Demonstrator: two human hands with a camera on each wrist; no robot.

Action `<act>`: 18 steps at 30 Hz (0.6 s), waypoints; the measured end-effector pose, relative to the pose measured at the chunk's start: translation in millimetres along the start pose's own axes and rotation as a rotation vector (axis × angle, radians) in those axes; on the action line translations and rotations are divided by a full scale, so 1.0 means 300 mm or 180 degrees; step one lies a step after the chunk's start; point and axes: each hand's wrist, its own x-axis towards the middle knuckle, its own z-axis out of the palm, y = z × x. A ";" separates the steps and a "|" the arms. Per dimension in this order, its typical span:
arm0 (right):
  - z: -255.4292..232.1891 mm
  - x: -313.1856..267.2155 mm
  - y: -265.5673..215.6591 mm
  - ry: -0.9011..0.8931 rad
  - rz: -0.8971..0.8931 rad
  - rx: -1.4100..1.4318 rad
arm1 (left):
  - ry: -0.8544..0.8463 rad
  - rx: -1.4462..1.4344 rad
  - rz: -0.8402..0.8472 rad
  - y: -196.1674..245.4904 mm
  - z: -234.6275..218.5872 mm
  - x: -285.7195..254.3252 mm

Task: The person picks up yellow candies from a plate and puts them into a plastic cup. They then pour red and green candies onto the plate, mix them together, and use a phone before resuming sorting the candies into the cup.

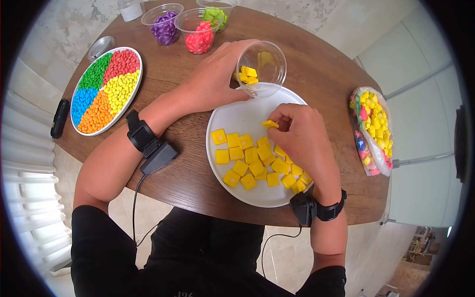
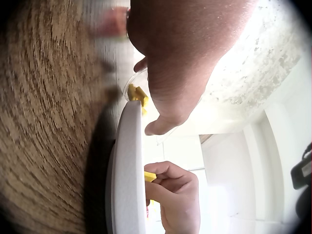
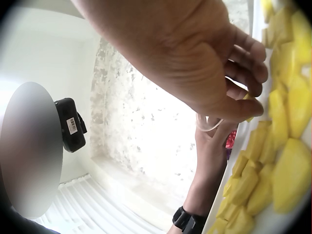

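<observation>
My left hand [image 1: 217, 74] grips a clear plastic cup [image 1: 278, 67], tilted with its mouth toward me at the far rim of a white plate [image 1: 242, 113]. Several yellow square candies [image 1: 248, 74] lie inside the cup. Over the plate, my right hand [image 1: 304, 138] pinches one yellow candy piece [image 1: 270, 123] between thumb and fingers; the left wrist view also shows this piece [image 2: 150, 176] just above the rim. Many flat yellow squares [image 1: 251, 155] are spread over the near half of the plate, some overlapping. The right forearm hides a few at the right.
To the left is a plate of small candies [image 1: 118, 91] sorted by colour. At the back stand cups with purple [image 1: 165, 29], pink [image 1: 200, 40] and green [image 1: 215, 17] pieces. A bag of wrapped candies [image 1: 373, 123] lies at the right edge. Cables [image 1: 136, 213] hang from both wrists.
</observation>
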 end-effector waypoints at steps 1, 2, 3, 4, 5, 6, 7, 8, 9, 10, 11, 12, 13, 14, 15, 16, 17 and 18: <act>0.003 -0.001 0.004 -0.0065 -0.0042 -0.0076 | -0.0007 0.0007 -0.0015 0.001 0.000 0.001; 0.001 -0.001 0.003 -0.0064 -0.0041 -0.0078 | -0.0006 0.0005 -0.0014 0.003 0.000 0.001; 0.000 -0.002 0.002 -0.0077 -0.0029 -0.0095 | -0.0014 0.0011 -0.0021 0.004 -0.001 0.002; 0.000 -0.001 0.000 -0.0090 -0.0020 -0.0110 | -0.0022 0.0019 -0.0030 0.006 -0.003 0.002; 0.000 0.000 -0.002 -0.0092 -0.0024 -0.0109 | -0.0020 0.0022 -0.0032 0.008 -0.005 0.001; -0.001 0.001 -0.003 -0.0090 -0.0011 -0.0107 | -0.0030 0.0007 -0.0048 0.010 -0.006 0.000; -0.002 0.001 -0.003 -0.0086 0.0004 -0.0105 | -0.0041 -0.0010 -0.0063 0.011 -0.006 0.001; 0.000 0.002 -0.001 -0.0085 0.0005 -0.0105 | -0.0042 -0.0010 -0.0062 0.011 -0.005 0.001; 0.003 0.003 0.003 -0.0033 -0.0025 -0.0061 | -0.0031 -0.0007 -0.0050 0.009 -0.005 0.000; 0.005 0.003 0.005 0.0021 -0.0056 -0.0018 | -0.0019 -0.0003 -0.0038 0.008 -0.004 0.000; 0.005 0.003 0.006 0.0021 -0.0055 -0.0017 | -0.0020 -0.0003 -0.0037 0.006 -0.003 0.000; 0.005 0.004 0.006 0.0077 -0.0086 0.0013 | -0.0014 -0.0001 -0.0020 0.004 -0.002 0.001; 0.006 0.004 0.006 0.0133 -0.0118 0.0044 | -0.0008 0.0003 -0.0004 0.002 -0.002 0.001; 0.005 0.004 0.004 0.0133 -0.0118 0.0045 | -0.0010 0.0003 -0.0004 0.002 -0.002 0.001; 0.003 0.004 0.000 0.0123 -0.0085 0.0065 | -0.0011 -0.0002 -0.0001 0.002 -0.002 0.002; 0.001 0.003 -0.002 0.0114 -0.0051 0.0084 | -0.0012 -0.0008 0.0002 0.003 -0.002 0.002; -0.001 0.002 -0.003 0.0114 -0.0050 0.0084 | -0.0013 -0.0009 0.0001 0.002 -0.001 0.002; -0.002 0.002 -0.004 0.0111 -0.0041 0.0072 | -0.0012 -0.0012 0.0000 0.002 0.000 0.001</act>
